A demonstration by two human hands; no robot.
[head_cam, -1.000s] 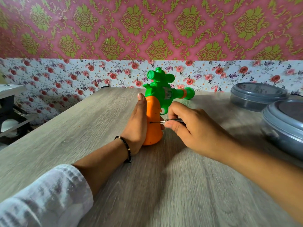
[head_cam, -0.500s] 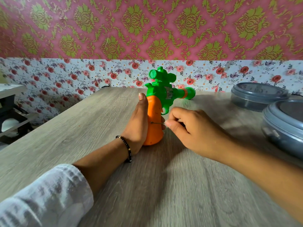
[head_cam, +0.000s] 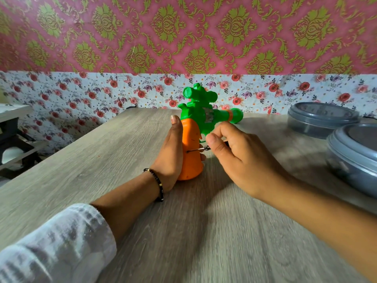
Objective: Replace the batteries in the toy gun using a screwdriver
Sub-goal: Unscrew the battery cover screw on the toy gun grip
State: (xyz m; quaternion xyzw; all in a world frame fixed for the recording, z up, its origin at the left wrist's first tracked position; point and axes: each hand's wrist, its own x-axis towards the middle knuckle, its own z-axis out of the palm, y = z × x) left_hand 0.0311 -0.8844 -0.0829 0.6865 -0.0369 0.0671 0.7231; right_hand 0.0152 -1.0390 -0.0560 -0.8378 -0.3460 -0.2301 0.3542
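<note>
A toy gun (head_cam: 201,117) with a green body and an orange grip stands upright on the wooden table (head_cam: 102,170), barrel pointing right. My left hand (head_cam: 170,156) wraps the orange grip from the left, thumb up along its side. My right hand (head_cam: 242,160) pinches a small screwdriver (head_cam: 199,149) between thumb and fingers. Its thin metal shaft lies level, with the tip against the right side of the orange grip. Most of the screwdriver's handle is hidden inside my fingers.
Two grey round lidded containers stand at the right, one at the back (head_cam: 322,118) and a larger one nearer (head_cam: 355,158). A black and white shelf unit (head_cam: 14,135) stands off the table's left edge. Floral wallpaper backs the table.
My right hand's fingers have shifted on the screwdriver, thumb now on top, as it turns at the grip. The toy gun and my left hand stay in place.
</note>
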